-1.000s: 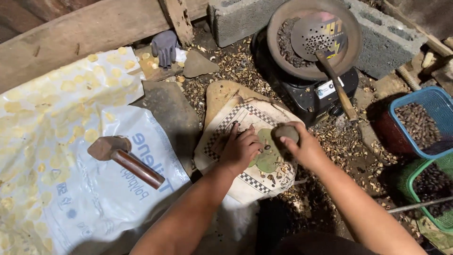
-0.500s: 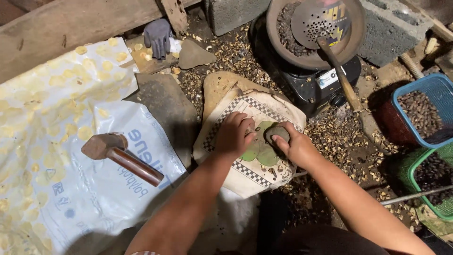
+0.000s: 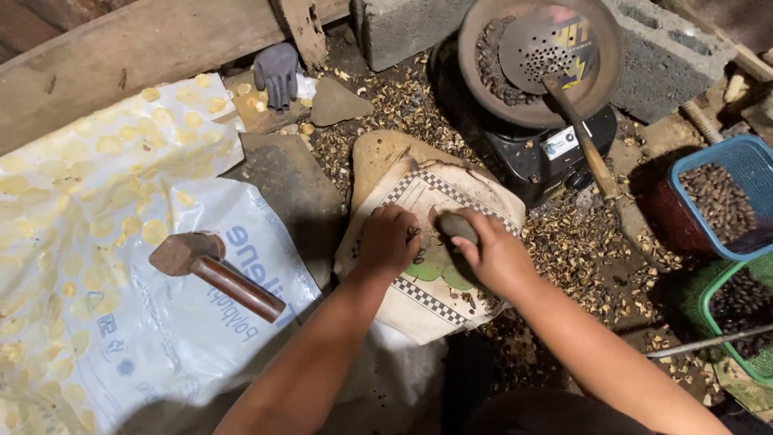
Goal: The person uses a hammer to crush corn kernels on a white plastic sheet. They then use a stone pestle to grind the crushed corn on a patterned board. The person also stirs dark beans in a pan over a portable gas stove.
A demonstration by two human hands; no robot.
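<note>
My right hand [image 3: 493, 256] grips a smooth grey stone [image 3: 457, 226] and holds it just above a cream sack with a checkered border [image 3: 451, 187] spread on the ground. My left hand [image 3: 388, 239] rests on the same sack beside the stone, its fingers curled over something small that I cannot make out. Dark shell bits lie scattered on the sack near both hands.
A wooden-handled hammer [image 3: 211, 271] lies on white plastic sheeting [image 3: 97, 266] at left. Behind the sack a black stove [image 3: 538, 149] carries a pan of dark nuts [image 3: 491, 60] with a perforated ladle [image 3: 564, 72]. A blue basket [image 3: 721, 197] and green basket [image 3: 737, 310] hold nuts at right. A grey glove [image 3: 278, 72] lies by concrete blocks.
Both hands stay on the sack. The right hand with the stone has come closer to the left hand, and the view has drifted slightly.
</note>
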